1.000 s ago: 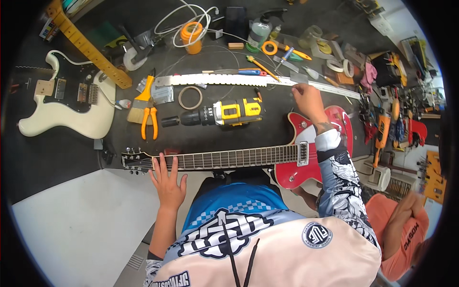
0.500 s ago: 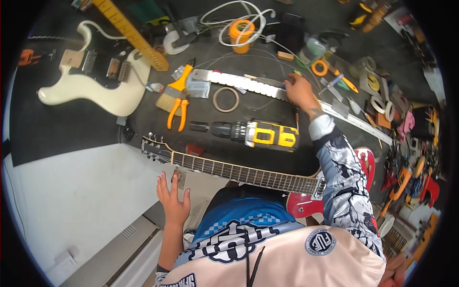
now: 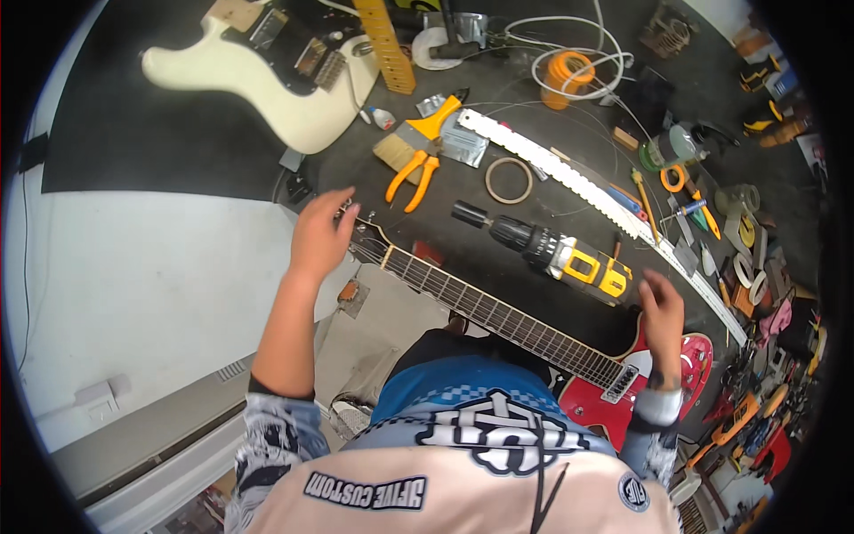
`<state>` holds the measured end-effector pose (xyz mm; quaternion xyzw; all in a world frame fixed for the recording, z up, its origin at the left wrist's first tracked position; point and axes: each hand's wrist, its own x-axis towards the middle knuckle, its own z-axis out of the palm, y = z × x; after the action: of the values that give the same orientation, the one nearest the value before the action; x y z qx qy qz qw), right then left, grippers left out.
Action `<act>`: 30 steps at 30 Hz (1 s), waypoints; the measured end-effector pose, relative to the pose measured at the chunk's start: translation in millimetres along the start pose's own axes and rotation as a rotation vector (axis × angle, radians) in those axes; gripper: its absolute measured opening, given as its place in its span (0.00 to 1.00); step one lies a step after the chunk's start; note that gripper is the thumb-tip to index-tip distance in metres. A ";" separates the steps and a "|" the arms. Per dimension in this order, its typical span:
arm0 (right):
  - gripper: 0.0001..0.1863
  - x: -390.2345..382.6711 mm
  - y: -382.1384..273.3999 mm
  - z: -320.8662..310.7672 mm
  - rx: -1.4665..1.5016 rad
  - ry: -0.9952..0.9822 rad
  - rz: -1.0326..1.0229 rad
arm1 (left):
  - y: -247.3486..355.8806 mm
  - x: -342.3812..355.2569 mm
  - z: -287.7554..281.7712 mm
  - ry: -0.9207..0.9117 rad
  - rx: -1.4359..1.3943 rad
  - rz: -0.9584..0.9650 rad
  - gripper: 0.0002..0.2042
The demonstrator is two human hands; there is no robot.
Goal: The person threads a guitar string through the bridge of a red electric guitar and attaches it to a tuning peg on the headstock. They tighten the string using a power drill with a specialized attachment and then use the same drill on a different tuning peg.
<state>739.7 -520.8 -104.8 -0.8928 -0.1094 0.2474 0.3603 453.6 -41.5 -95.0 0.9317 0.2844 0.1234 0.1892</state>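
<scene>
The red electric guitar lies diagonally along the bench's front edge, neck toward the upper left. My left hand is at its headstock, fingers curled over the tuners, partly hiding them. My right hand hovers near the upper edge of the guitar's body, fingers loosely bent and apart, holding nothing visible. Just left of it lies a yellow-black cordless drill. Behind the drill are a long notched metal straightedge, a tape ring and orange-handled pliers.
A white guitar body and loose maple neck lie at the back left. A brush, orange container, looped white cable and several hand tools crowd the bench. A white surface is below left.
My right hand has left the straightedge and moved down toward the guitar body. My left hand has moved up to the headstock. The view has shifted, putting bench objects farther right.
</scene>
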 end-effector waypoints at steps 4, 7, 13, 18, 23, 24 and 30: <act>0.17 -71.5 9.3 -12.0 0.070 0.107 0.042 | -27.1 59.2 8.9 -0.111 0.073 -0.073 0.15; 0.17 -116.6 15.6 -17.4 -0.034 0.164 0.116 | -46.6 90.5 33.1 -0.295 0.116 -0.248 0.17; 0.16 -191.6 7.4 5.7 0.187 0.370 0.280 | -98.3 114.3 94.6 -0.400 -0.020 -0.213 0.20; 0.15 -219.4 6.7 30.8 0.249 0.417 0.438 | -146.3 120.4 113.3 -0.210 -0.025 0.026 0.12; 0.16 -225.3 -0.7 48.3 0.323 0.481 0.389 | -116.9 140.8 70.0 -0.015 -0.116 0.051 0.14; 0.16 -220.1 -13.4 46.2 0.324 0.454 0.412 | -116.4 141.2 60.7 -0.023 -0.113 0.014 0.14; 0.15 -207.0 4.3 21.0 0.234 0.551 0.309 | -81.6 142.1 19.1 -0.039 -0.054 0.004 0.15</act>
<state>552.1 -588.8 -45.7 -0.8848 0.1579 0.0592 0.4344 535.4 97.7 -129.3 0.9291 0.2750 0.1132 0.2197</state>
